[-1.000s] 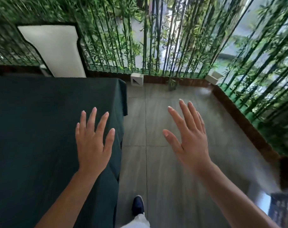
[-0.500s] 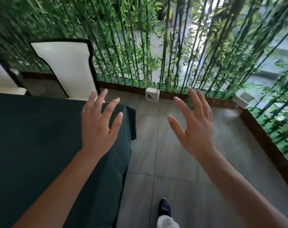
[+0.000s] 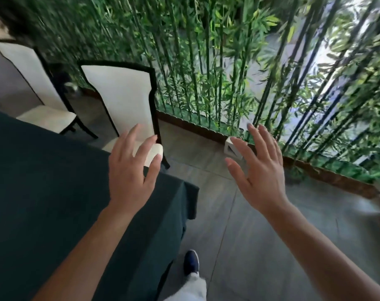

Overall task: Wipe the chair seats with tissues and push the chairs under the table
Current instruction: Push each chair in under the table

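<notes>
Both the left hand and the right hand have a wide, empty grip with no tissue in view, while two chairs, the near chair and the far-left chair, stand at the table not pushed under, so wiping and pushing appear outstanding.

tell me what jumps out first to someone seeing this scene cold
Two bare hands, the left hand and right hand, are spread open and empty in the centre. Behind them a wall of green bamboo stalks fills the top and right. At left, a table under a dark green cloth has two cream high-backed chairs with black frames beyond it.
</notes>
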The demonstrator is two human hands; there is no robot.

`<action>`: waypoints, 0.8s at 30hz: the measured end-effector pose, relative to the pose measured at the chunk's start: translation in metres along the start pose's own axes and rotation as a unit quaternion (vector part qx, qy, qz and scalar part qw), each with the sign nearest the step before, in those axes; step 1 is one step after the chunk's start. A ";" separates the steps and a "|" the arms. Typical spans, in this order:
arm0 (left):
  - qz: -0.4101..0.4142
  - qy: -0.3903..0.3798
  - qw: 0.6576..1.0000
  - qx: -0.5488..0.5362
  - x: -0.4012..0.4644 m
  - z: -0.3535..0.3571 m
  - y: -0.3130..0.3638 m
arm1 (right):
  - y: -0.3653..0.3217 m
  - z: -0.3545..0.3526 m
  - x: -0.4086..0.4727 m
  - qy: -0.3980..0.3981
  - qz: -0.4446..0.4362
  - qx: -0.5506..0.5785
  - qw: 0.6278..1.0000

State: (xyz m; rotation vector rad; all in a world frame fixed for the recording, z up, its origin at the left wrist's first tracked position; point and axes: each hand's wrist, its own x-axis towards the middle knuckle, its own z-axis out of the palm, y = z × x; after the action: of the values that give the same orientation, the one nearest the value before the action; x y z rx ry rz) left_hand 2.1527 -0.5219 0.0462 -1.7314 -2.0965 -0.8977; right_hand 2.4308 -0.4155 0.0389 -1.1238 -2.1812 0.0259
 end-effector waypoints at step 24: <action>-0.140 0.090 0.985 0.054 0.302 0.212 -0.066 | 0.189 0.183 0.352 -0.073 -0.106 0.082 0.988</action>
State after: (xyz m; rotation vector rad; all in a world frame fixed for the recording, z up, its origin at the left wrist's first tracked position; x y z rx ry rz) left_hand 2.0520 -0.1607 0.0378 -1.2718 -2.2542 -0.9533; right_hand 2.3198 0.0098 0.0346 -0.8181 -2.3700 0.1968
